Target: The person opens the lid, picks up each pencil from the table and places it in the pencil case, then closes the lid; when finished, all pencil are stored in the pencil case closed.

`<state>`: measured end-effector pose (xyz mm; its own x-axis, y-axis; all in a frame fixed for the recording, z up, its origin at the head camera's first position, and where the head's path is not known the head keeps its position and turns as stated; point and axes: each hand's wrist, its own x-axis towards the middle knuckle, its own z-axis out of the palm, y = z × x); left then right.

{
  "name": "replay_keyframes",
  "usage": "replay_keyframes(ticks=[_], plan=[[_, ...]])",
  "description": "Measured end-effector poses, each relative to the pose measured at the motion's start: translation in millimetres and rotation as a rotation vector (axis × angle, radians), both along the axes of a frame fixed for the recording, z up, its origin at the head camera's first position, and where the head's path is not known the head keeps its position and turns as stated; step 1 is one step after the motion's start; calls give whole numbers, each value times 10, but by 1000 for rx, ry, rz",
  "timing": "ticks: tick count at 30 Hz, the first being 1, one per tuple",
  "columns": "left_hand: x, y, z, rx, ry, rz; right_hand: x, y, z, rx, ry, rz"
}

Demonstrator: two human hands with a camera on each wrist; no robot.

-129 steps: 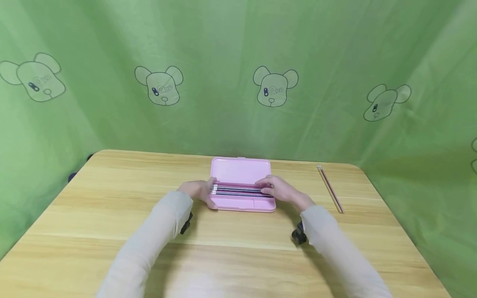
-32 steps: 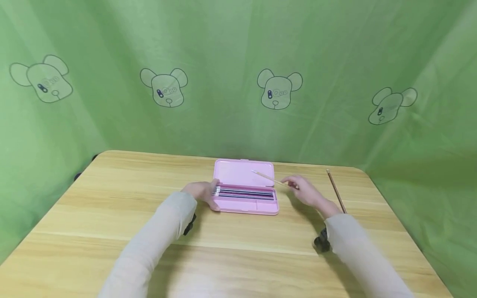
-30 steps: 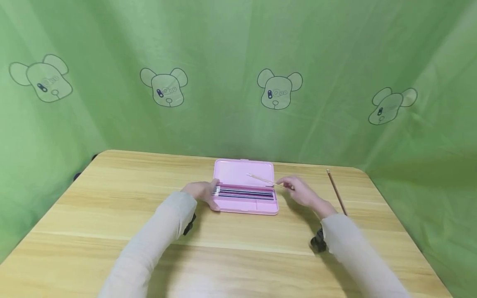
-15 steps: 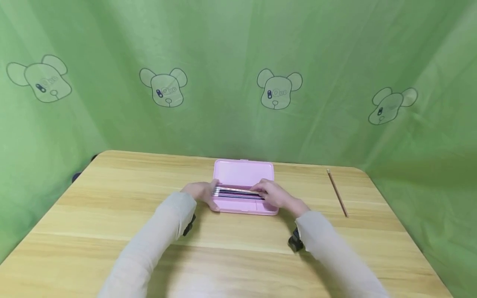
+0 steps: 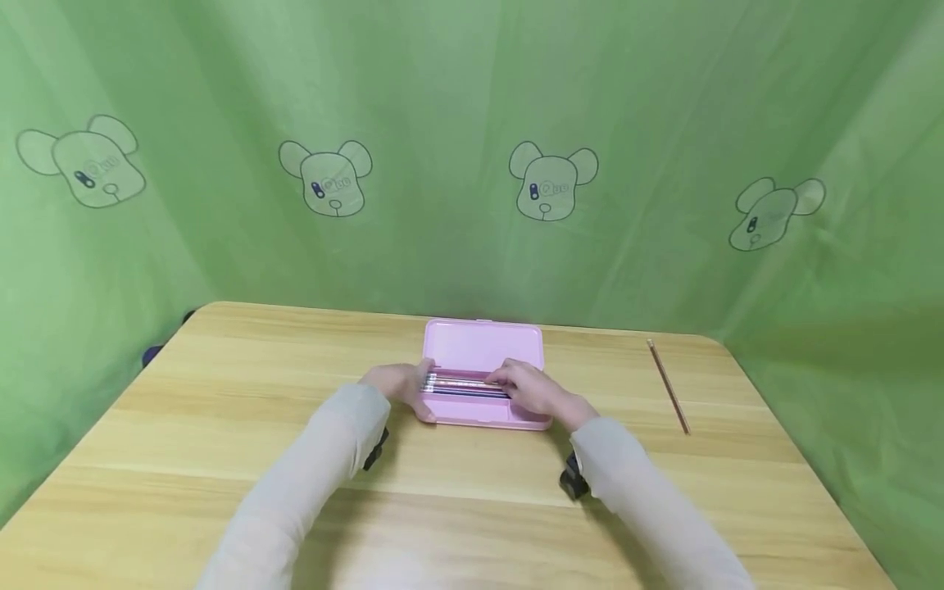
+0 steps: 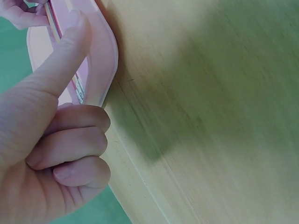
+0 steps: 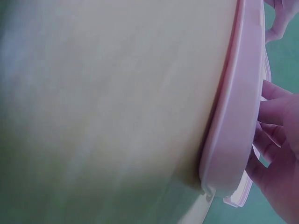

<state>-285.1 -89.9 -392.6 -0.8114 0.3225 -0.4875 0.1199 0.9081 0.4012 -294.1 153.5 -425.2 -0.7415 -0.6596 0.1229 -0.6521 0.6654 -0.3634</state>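
An open pink pencil case (image 5: 483,346) lies near the table's far edge, its lid folded back. Several pencils (image 5: 465,392) lie lengthwise in its rear compartment, eraser ends to the left. My left hand (image 5: 401,385) grips the case's left end; in the left wrist view the thumb (image 6: 65,60) lies across the end and the other fingers are curled. Over the right part of the case, my right hand (image 5: 534,389) pinches a light patterned pencil (image 5: 459,383) low among the others. That pencil's right end is hidden under the hand. The right wrist view shows those fingers (image 7: 268,112) behind the case wall.
One reddish-brown pencil (image 5: 669,388) lies alone on the wooden table (image 5: 472,524), to the right of the right hand. A green curtain (image 5: 442,246) with bear-head prints hangs right behind the table and along both sides.
The right hand has brought a light pencil from the right of the case leftward and down into it. Two pencils lay at the right earlier; one lies there now. The left hand stays put.
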Motion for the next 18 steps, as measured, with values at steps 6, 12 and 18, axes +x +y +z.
replay_keyframes(ticks=[6, 12, 18], plan=[[11, -1, 8, 1, -8, 1, -3, 4, -8, 6, -25, -14], [-1, 1, 36, -1, -5, -1, -16, 13, 21, -31, -47, -36], [6, 2, 32, -7, -11, 3, -25, 86, 35, -76, -78, -58]])
